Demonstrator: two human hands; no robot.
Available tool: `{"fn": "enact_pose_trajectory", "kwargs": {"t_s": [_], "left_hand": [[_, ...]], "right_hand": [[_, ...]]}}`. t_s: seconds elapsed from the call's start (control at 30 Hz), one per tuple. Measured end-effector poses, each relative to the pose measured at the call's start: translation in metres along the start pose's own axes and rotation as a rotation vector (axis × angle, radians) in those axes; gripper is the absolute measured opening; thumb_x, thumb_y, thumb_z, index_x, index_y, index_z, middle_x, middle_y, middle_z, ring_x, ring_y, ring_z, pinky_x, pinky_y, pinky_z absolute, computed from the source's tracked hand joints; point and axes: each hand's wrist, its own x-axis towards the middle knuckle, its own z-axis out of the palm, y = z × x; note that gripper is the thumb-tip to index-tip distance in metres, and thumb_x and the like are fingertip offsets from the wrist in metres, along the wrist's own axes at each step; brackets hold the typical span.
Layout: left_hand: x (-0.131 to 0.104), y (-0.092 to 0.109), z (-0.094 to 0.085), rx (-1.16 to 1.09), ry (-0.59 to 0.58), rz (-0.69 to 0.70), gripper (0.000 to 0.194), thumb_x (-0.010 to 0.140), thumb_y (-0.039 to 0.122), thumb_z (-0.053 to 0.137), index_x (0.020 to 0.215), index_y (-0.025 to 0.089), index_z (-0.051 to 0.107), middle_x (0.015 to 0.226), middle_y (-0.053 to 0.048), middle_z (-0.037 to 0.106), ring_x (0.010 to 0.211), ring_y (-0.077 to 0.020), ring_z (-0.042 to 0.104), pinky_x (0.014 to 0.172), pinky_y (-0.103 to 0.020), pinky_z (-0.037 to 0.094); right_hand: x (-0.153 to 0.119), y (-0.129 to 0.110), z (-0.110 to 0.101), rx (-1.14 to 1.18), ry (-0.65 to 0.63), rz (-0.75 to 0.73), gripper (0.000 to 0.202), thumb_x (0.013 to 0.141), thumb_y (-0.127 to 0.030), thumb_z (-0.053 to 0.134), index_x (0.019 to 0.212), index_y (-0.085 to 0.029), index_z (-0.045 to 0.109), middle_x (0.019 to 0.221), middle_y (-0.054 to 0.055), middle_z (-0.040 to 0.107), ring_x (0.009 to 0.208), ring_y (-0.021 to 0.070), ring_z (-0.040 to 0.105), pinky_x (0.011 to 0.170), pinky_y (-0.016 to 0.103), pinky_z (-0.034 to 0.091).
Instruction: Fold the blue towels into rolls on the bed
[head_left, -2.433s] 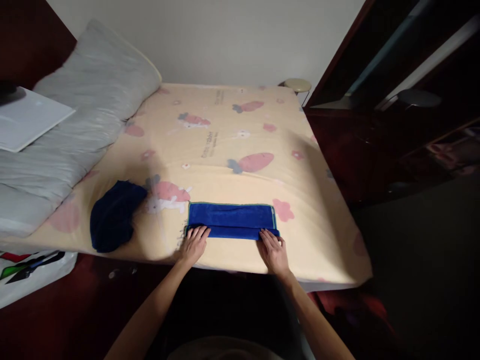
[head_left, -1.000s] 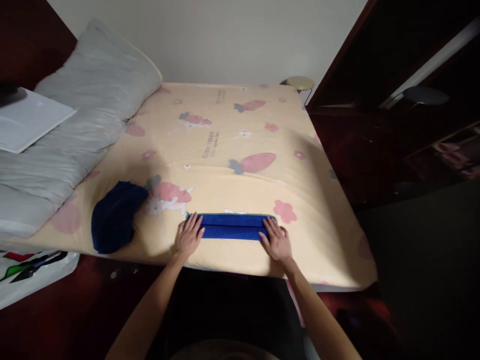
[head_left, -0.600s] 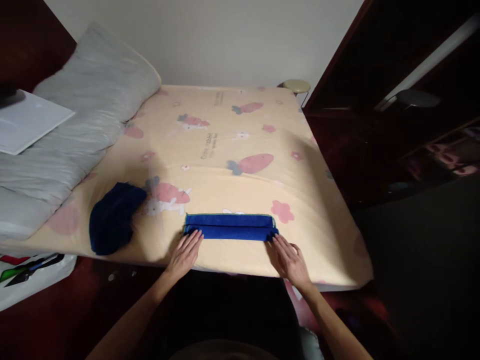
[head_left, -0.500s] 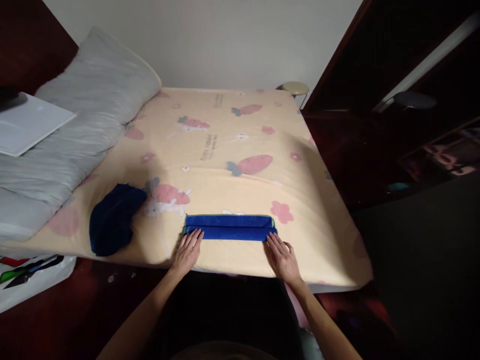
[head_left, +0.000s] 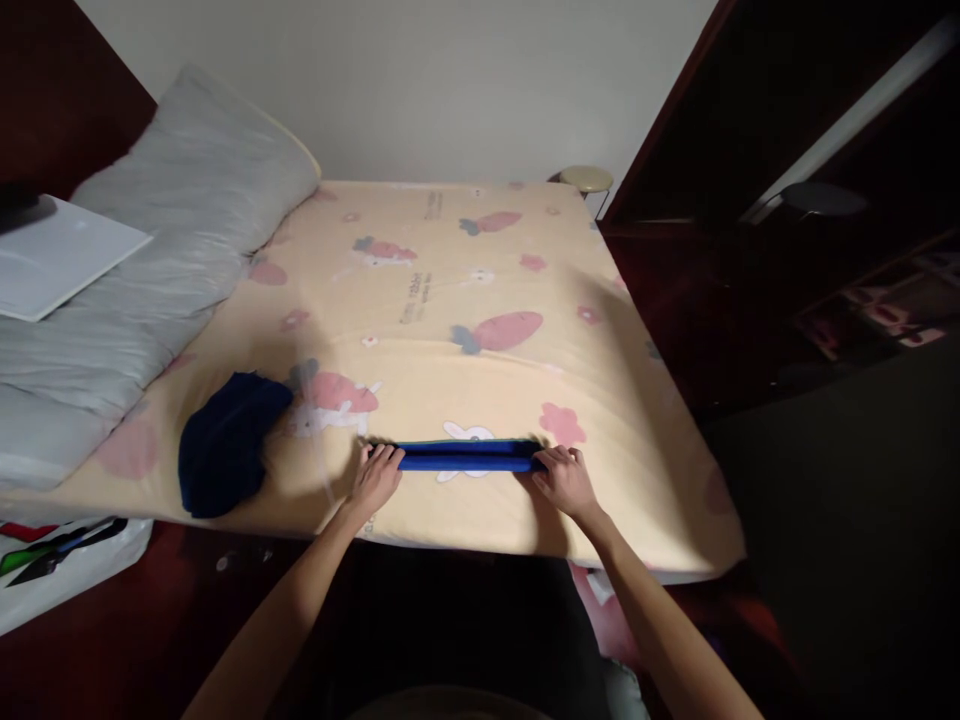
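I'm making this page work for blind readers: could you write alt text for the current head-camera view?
A person's left hand and right hand grip the ends of a narrow folded blue cloth over a cream, carrot-and-rabbit-print bed sheet. To the left lies a bunched dark blue cloth, near grey bedding.

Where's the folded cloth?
Below centre in the head view, the cloth is between the left hand and right hand, near the front of the bed.
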Motion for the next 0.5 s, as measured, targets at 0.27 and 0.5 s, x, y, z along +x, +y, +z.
{"fn": "enact_pose_trajectory", "kwargs": {"t_s": [0.27, 0.5], "left_hand": [[0.031, 0.053, 0.011, -0.111, 0.043, 0.042, 0.053, 0.09, 0.016, 0.044, 0.143, 0.014, 0.049, 0.145, -0.013, 0.055, 0.138, -0.0259, 0.044, 0.118, -0.044, 0.027], [0.033, 0.078, 0.026, -0.104, 0.042, 0.076, 0.057, 0.103, 0.031, 0.031, 0.157, 0.015, 0.027, 0.161, -0.008, 0.035, 0.151, -0.0215, 0.026, 0.122, -0.043, 0.023]], "right_hand": [[0.029, -0.078, 0.027, 0.098, 0.077, 0.002, 0.057, 0.089, -0.02, 0.045, 0.145, -0.014, 0.048, 0.145, 0.014, 0.053, 0.136, 0.0299, 0.042, 0.11, 0.045, 0.027], [0.034, -0.112, 0.047, 0.143, 0.028, -0.138, 0.06, 0.101, -0.024, 0.035, 0.159, -0.018, 0.022, 0.158, 0.008, 0.036, 0.147, 0.0206, 0.031, 0.119, 0.042, 0.021]]}}
